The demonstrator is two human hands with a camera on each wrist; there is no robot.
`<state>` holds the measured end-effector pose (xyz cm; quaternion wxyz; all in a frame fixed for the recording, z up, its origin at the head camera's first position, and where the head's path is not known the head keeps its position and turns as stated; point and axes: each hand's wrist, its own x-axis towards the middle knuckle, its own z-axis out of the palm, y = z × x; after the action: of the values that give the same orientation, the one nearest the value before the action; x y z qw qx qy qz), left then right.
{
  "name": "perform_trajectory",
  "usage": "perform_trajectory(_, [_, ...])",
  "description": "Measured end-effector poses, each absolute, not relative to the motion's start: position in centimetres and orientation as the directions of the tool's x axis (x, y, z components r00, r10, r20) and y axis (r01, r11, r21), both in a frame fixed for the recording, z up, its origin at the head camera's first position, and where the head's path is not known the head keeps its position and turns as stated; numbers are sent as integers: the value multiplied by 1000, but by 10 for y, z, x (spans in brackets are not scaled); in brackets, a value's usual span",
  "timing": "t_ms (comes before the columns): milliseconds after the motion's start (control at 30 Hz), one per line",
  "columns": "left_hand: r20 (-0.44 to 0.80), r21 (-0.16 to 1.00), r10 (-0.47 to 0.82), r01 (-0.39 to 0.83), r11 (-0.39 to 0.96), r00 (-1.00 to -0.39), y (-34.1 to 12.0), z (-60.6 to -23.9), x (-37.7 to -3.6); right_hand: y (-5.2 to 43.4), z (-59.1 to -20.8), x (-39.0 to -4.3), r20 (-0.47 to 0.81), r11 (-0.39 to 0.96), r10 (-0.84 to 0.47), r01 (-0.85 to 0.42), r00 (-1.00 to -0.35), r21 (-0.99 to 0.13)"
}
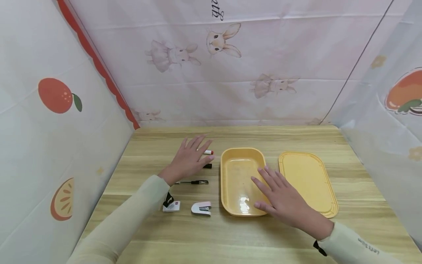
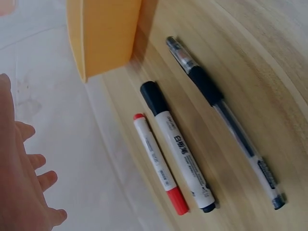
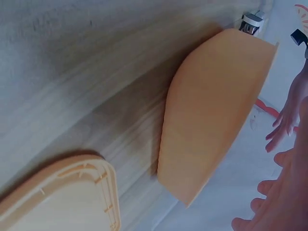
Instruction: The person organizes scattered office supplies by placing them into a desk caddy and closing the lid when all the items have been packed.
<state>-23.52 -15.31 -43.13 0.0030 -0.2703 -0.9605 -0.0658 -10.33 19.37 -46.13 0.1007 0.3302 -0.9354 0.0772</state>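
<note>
My left hand (image 1: 188, 160) hovers over the pens with its fingers spread, holding nothing. Under it lie a red-and-white marker (image 2: 161, 163), a larger white marker with a black cap (image 2: 180, 147) and a clear gel pen (image 2: 231, 122), side by side. In the head view the hand and forearm partly hide them. My right hand (image 1: 286, 200), fingers also extended, is held above the right edge of a yellow plastic box (image 1: 234, 179) that has nothing in it. A flat yellow lid (image 1: 306, 176) lies to the box's right, partly covered by this hand.
Left of the box's near end sits a small white-and-pink stapler (image 1: 200, 208). Beside the stapler is a small white block (image 1: 172, 206), partly behind the left wrist strap. Printed cloth walls (image 1: 211, 99) enclose the wooden table (image 1: 230, 242) at the back and both sides.
</note>
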Motion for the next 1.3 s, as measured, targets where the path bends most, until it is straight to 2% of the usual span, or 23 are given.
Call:
perform_trajectory(467, [-10, 174, 449, 440, 881, -894, -164, -448, -241, 187, -483, -91, 227, 792, -558, -594, -799, -144])
perform_trajectory(700, [1, 190, 424, 416, 889, -906, -170, -458, -246, 188, -493, -80, 254, 798, -535, -581, -806, -162])
perform_trajectory(1033, [7, 208, 372, 365, 907, -928, -181, -476, -258, 186, -505, -72, 220, 811, -508, -548, -833, -205])
perform_trajectory(1300, [6, 215, 328, 322, 922, -945, -191, -487, -266, 183, -512, -72, 261, 812, -516, -563, -816, -154])
